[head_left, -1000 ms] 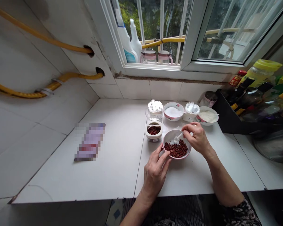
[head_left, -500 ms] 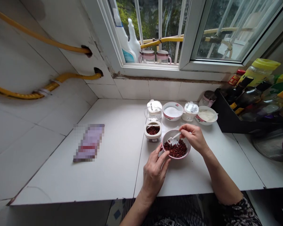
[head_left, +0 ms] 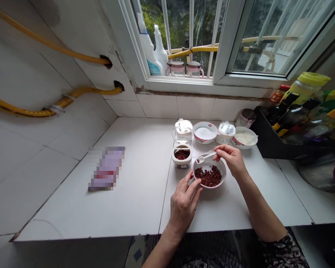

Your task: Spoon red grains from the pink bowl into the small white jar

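My left hand (head_left: 184, 198) is gripping the round pink-rimmed bowl (head_left: 209, 178); my right (head_left: 229, 159) is pinching a small white spoon (head_left: 205, 158).

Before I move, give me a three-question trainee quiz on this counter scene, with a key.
1. True or false: the left hand touches the near bowl.
2. Where is the head of the spoon that the right hand holds?
A) flat on the counter
B) above the near bowl
C) among the bottles
3. Fill in the colour: the open jar holds dark ____ grains.

Key: 1 true; 2 B; 3 red.
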Tool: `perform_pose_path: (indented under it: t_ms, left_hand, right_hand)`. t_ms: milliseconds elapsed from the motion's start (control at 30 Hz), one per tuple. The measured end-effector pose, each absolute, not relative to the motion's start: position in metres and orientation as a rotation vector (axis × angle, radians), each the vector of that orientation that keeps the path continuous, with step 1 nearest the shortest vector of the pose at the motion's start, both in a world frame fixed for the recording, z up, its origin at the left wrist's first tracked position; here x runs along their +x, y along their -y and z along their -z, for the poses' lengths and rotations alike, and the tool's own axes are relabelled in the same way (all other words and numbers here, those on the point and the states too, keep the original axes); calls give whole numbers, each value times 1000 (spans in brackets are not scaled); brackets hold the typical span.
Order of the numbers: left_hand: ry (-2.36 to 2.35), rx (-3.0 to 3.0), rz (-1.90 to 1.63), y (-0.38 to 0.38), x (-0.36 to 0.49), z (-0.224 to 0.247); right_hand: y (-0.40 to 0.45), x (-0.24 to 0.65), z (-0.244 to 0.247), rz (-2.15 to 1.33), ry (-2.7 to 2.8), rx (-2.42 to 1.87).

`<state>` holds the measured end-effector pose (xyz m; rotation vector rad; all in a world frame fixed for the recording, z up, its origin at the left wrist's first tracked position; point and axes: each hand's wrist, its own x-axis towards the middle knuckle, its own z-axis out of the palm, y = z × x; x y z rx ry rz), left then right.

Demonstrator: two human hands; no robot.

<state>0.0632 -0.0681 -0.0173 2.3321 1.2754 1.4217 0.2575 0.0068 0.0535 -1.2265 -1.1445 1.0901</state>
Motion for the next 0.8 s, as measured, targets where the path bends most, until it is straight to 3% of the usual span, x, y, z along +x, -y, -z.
perform_pose_path:
  t_ms: [200,467,800]
  left_hand:
    - [-1285,2337,-1424,68,63,19]
    - [-1272,2326,-1429,68,63,21]
    - [-1291,2352,-1433,67,63,20]
  right_hand:
    - [-3,230,-51,-855,1223,-1192]
    - [4,212,-51,-139,1960,-1077]
    - [0,262,-52,-298,1856,-1404]
